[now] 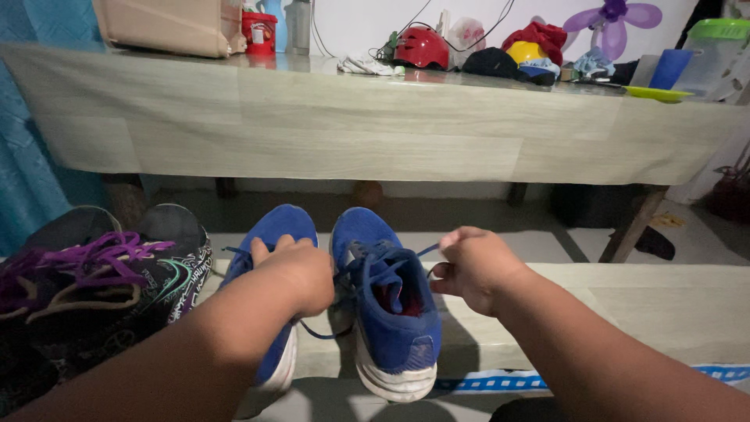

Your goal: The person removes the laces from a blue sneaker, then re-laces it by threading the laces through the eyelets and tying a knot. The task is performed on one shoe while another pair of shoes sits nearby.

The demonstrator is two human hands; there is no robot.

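Two blue sneakers with white soles stand side by side on a pale bench (656,305), toes pointing away from me. My left hand (295,270) lies fisted over the left shoe (273,230) and grips a blue lace end. My right hand (475,266) is just right of the right shoe (391,312) and pinches the other blue lace (426,252), which runs taut from the shoe's eyelets. The lace stretches between both hands across the right shoe's open tongue.
A pair of black sneakers with purple laces (94,281) sits at the left on the bench. Beyond stands a long table (375,125) carrying a red helmet (422,47), a red tub (259,31), caps, cloths and a green-lidded container (715,47).
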